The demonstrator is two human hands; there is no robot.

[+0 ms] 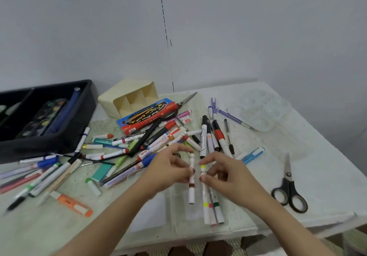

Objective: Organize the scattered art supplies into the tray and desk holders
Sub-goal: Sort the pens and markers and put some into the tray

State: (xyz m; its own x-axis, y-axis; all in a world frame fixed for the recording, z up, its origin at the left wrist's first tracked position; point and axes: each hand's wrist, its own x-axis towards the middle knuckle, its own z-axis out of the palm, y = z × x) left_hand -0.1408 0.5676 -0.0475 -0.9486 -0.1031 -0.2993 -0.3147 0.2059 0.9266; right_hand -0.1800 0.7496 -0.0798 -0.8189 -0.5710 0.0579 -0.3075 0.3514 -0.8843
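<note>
White marker [191, 191], apparently brown-banded, blurry

A black tray [87, 105] is set at the far left, with a paint set [45, 116] laid inside. A cream holder [111, 99] with three compartments is placed just beside it. Markers and pens [151, 142] are heaped in front. A white marker [191, 188] is pinched by the left hand [170, 168], and a bundle of markers [206, 206] is gripped by the right hand [224, 172]. Black scissors [289, 188] are laid well apart at the right.
</note>
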